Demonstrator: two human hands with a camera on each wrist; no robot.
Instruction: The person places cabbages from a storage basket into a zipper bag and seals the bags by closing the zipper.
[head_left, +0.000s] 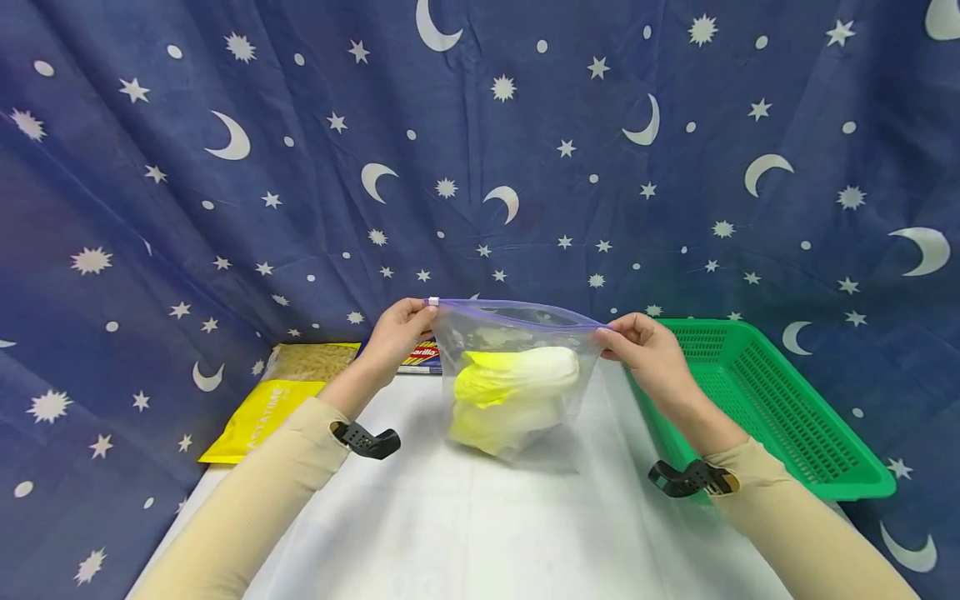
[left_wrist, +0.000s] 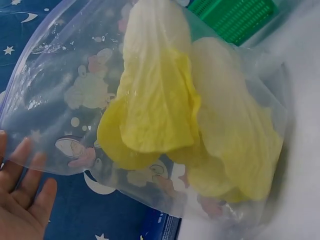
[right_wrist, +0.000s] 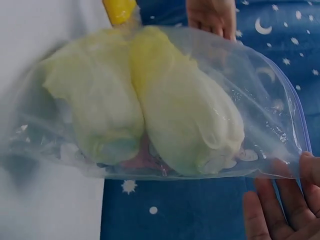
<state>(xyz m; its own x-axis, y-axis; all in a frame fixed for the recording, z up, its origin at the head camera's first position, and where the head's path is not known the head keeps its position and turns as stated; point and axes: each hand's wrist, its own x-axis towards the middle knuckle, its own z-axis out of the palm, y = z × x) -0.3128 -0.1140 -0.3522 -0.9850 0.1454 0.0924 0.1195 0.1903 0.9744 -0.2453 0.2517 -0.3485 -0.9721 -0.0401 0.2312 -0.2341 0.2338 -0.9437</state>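
Observation:
A clear zip bag (head_left: 517, 333) with a purple slider seal hangs between both hands above the table. Inside lie two napa cabbages, one (head_left: 521, 371) over the other (head_left: 502, 425), yellow at the leaf end and white at the base. My left hand (head_left: 399, 332) pinches the top corner by the white slider (head_left: 432, 301). At the opposite corner, my right hand (head_left: 641, 346) pinches the seal between thumb and fingers. The bag's mouth gapes slightly in the middle. Cartoon prints show on the plastic in the left wrist view.
A green plastic basket (head_left: 806, 375) stands at the right, beside the right forearm. Behind the left arm are a yellow pasta bag (head_left: 262, 408) and a blue box (head_left: 423, 358). The white-covered table (head_left: 420, 533) meets a blue curtain (head_left: 480, 167) with moons and stars.

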